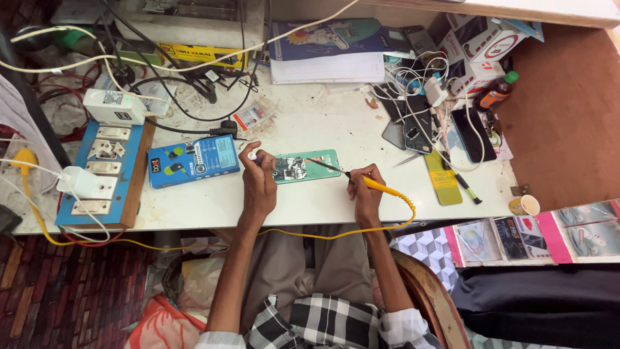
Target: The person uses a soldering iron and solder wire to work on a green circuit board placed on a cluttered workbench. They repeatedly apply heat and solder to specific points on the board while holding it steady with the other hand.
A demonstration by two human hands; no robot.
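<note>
Opened phone being soldered on the counter [323, 207]

Yellow soldering iron [368, 183] is pinched shut in right hand [365, 194], tip over phone [303, 167], just left of that grip; left hand [259, 184] is closed around its edge. Best kept steady, light touch.

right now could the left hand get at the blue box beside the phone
Probably yes: the left hand rests on the opened phone, and the blue box lies just beside it on the table, with nothing between them.

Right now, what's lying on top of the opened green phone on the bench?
On the green phone lies crinkled silver foil, and the soldering iron tip touches near it. The left hand covers the phone's left end, so what sits there is hidden.
</note>
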